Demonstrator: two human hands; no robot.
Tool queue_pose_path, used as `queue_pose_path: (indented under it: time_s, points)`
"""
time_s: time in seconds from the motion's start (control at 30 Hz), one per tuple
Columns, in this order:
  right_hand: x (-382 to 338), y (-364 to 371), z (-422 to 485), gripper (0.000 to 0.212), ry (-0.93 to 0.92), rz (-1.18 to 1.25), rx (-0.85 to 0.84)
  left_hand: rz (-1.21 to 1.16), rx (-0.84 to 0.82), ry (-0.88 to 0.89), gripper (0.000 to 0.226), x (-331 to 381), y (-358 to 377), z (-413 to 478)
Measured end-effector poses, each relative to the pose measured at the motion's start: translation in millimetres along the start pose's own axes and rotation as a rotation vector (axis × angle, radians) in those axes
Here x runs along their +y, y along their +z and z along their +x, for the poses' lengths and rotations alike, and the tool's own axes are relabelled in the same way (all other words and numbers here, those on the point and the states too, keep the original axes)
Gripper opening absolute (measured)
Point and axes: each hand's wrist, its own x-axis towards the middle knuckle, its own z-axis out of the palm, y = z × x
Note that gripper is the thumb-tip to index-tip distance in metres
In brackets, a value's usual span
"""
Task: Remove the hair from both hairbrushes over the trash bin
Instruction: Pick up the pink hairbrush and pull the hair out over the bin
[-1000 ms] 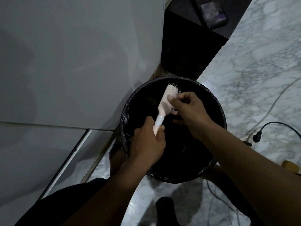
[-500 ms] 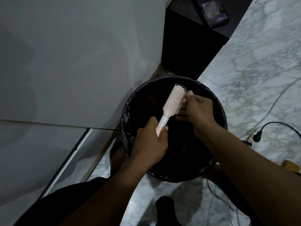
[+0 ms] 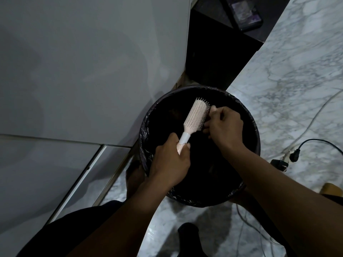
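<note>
A pale pink hairbrush [image 3: 196,115] with a white collar hangs over the round trash bin [image 3: 252,127], which is lined with a black bag. My left hand [image 3: 170,160] grips the brush by its handle, head pointing up and away. My right hand [image 3: 224,125] is at the brush's right edge with its fingers curled against the bristles. Whether hair is pinched in those fingers is too dark to tell. A second hairbrush is not in view.
A white cabinet wall [image 3: 92,71] stands left of the bin. Behind it is a dark unit [image 3: 219,52] with a small device [image 3: 243,13] on top. Cables and a black plug [image 3: 295,152] lie on the marble floor to the right.
The brush has turned so its bristle face shows more. My right hand slid off the top of the head to its right edge and curled its fingers there.
</note>
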Motion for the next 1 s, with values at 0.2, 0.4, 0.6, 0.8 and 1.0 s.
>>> queue_pose_path:
  time_s: [0.2,0.4,0.6,0.8,1.0]
  points:
    - [1,7,-2,0.033,-0.002,0.037,-0.178,0.025,-0.007,0.004,0.031,-2,1,-1]
    - [2,0,8,0.021,0.197,0.298,-0.086,-0.017,-0.008,0.017,0.03,-2,1,0]
    - [4,0,12,0.081,0.404,0.558,-0.267,-0.045,-0.054,0.059,0.031,-2,2,1]
    - [9,1,14,0.034,0.234,0.444,-0.077,-0.063,-0.172,0.096,0.033,-2,6,-3]
    - [23,-3,24,0.033,0.216,0.307,-0.003,-0.079,-0.187,0.102,0.033,-6,4,-2]
